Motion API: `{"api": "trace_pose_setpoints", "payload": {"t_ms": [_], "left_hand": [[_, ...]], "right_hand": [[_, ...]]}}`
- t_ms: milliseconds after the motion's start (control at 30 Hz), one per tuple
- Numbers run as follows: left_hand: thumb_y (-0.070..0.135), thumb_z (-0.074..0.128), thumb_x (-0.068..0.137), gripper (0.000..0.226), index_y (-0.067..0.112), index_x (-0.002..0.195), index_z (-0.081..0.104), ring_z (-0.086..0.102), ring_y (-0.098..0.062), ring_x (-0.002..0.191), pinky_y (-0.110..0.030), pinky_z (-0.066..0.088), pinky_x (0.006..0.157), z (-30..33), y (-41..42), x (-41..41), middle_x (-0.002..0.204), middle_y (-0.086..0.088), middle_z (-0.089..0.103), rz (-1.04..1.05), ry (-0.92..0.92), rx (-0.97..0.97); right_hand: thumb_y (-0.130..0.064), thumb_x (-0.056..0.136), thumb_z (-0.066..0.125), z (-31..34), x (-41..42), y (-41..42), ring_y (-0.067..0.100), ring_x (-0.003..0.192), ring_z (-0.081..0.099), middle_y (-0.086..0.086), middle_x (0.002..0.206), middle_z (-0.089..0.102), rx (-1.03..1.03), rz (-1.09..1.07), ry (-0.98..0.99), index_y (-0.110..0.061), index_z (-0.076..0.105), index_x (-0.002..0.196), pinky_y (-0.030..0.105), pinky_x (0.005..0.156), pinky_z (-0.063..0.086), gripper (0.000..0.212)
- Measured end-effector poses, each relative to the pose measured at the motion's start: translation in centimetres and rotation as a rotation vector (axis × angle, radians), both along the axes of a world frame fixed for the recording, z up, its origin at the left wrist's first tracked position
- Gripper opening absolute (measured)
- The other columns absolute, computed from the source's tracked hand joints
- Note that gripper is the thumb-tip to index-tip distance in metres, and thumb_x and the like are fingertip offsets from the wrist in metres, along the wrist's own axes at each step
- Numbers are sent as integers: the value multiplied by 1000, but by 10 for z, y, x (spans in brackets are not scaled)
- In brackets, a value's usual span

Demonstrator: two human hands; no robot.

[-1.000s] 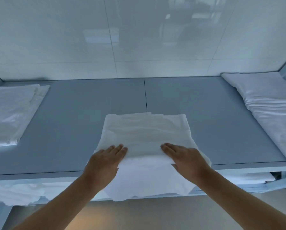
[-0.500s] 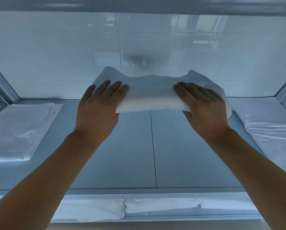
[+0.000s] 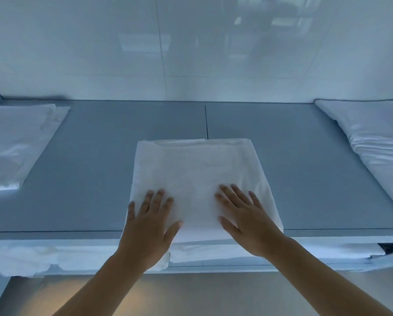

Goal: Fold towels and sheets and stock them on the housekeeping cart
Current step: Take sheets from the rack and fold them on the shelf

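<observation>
Pressing down with both hands, the person flattens a folded white sheet (image 3: 194, 176) on the grey shelf (image 3: 95, 160) of the cart. The left hand (image 3: 148, 226) lies flat on the near left corner of the sheet, with its fingers straight and spread. The right hand (image 3: 245, 218) lies flat on the near right part, fingers straight and spread too. Neither hand grabs the cloth; they only rest on top of it.

The sheet sits in the middle of the shelf, and its near edge hangs a little over the front. Far off on the left side lies another folded white cloth (image 3: 15, 144). On the right side lies a long white pile of linen (image 3: 371, 142). More white cloths (image 3: 29, 258) show on the lower shelf, under the front edge. A shiny white wall (image 3: 191, 46) stands behind the shelf.
</observation>
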State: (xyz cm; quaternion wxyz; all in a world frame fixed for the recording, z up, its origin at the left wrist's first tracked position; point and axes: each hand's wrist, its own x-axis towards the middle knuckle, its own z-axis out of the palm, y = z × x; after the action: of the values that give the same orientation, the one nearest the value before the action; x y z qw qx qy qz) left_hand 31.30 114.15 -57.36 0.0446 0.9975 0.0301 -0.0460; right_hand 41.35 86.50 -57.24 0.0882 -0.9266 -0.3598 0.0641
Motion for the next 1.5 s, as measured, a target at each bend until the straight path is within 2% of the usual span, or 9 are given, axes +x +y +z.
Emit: {"api": "trace_pose_setpoints", "payload": {"t_ms": [233, 467, 800, 900, 1033, 1233, 1333, 1433, 1500], "left_hand": [[64, -2, 95, 76, 34, 164, 9, -3, -16, 159, -45, 3, 128, -12, 14, 52, 173, 8, -3, -12, -16, -30], [66, 5, 96, 74, 35, 164, 8, -4, -14, 159, -41, 4, 129, -24, 34, 63, 173, 10, -4, -29, -53, -44], [56, 10, 100, 69, 33, 164, 16, 9, -16, 159, -42, 10, 128, -16, 74, 107, 172, 9, 7, -184, -37, 40], [38, 24, 105, 59, 28, 163, 24, 16, -23, 158, -51, 15, 126, -12, 38, 111, 172, 3, 16, 28, -44, 16], [50, 21, 102, 64, 26, 161, 28, 15, -32, 158, -59, 14, 123, -19, -45, 83, 170, -3, 22, 197, -36, -80], [49, 25, 100, 62, 31, 158, 38, 23, -25, 157, -53, 18, 125, -27, -25, 68, 168, 3, 29, 6, -132, -143], [50, 19, 100, 63, 38, 160, 29, 15, -17, 158, -44, 12, 127, -17, 28, 81, 170, 12, 19, -168, -42, -107], [44, 22, 102, 59, 40, 161, 23, 9, -15, 159, -42, 10, 127, -6, 50, 94, 171, 14, 12, -99, 44, -39], [41, 28, 106, 57, 37, 162, 21, 9, -18, 159, -49, 13, 126, -2, 28, 93, 172, 9, 11, 43, 53, -40]], "right_hand": [[-57, 106, 30, -8, 71, 90, 14, 159, -1, -11, 172, 2, -57, 78, 46, -33, 13, 164, 45, 128, 3, 65], [-63, 103, 19, -24, 160, 17, 7, 158, -2, -15, 171, -1, -34, -184, 27, -37, 5, 164, 36, 129, 3, 69], [-64, 102, 15, -41, 133, 22, 11, 158, 0, -11, 172, 2, 67, -384, -27, -33, 7, 165, 41, 128, 4, 70], [-65, 100, 15, -44, 128, 26, 12, 158, 3, -10, 172, 6, 89, -418, -49, -32, 10, 165, 41, 128, 6, 72], [-63, 101, 17, -43, 128, 25, 12, 158, 3, -9, 172, 6, 89, -423, -60, -32, 10, 165, 41, 128, 5, 72], [-58, 104, 22, -39, 91, 32, 21, 159, 0, -1, 173, 2, 84, -569, 6, -23, 3, 165, 48, 128, 4, 73], [-59, 101, 21, -40, 47, 47, 31, 158, 6, 9, 172, 7, 30, -652, -9, -13, 6, 165, 53, 125, 12, 80], [-63, 97, 23, -34, 40, 53, 31, 156, 16, 11, 171, 14, -28, -578, -27, -11, 16, 163, 54, 120, 22, 84], [-61, 100, 28, -29, 64, 49, 25, 158, 9, 2, 173, 6, -6, -409, -19, -19, 14, 164, 52, 123, 14, 78]]}}
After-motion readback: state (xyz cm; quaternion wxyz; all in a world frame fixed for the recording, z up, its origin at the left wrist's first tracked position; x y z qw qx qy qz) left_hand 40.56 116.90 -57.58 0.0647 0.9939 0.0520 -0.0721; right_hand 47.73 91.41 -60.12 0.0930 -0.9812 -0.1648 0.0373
